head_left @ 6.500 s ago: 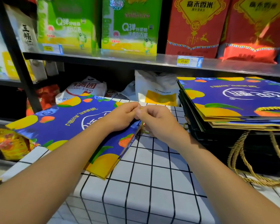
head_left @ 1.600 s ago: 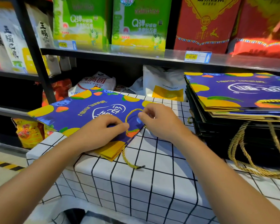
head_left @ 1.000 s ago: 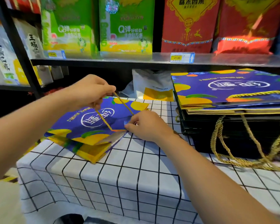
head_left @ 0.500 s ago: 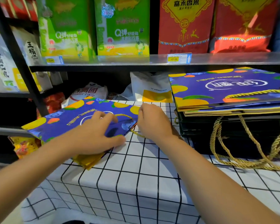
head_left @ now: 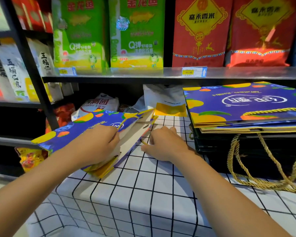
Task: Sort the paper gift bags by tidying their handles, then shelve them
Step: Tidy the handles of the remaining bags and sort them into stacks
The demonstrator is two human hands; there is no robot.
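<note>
A flat blue gift bag (head_left: 79, 132) with orange fruit print lies on the checked tablecloth (head_left: 143, 189), its mouth lifted apart so the pale inside shows. My left hand (head_left: 99, 144) is at the mouth, fingers curled on the upper panel by the gold rope handle (head_left: 125, 122). My right hand (head_left: 164, 144) rests on the cloth beside the mouth, touching a short piece of gold rope (head_left: 143, 141). A stack of matching bags (head_left: 246, 106) sits at the right.
Dark bags (head_left: 246, 156) under the stack trail gold rope loops (head_left: 263, 177) onto the cloth. A metal shelf (head_left: 161, 74) above carries green and red rice packs. White sacks (head_left: 162, 98) lie behind the table, and a black rack (head_left: 29, 65) stands at the left.
The bag's mouth has been lifted apart, showing its pale inside. My left hand moved from flat on the bag to its mouth. The camera view shifted slightly.
</note>
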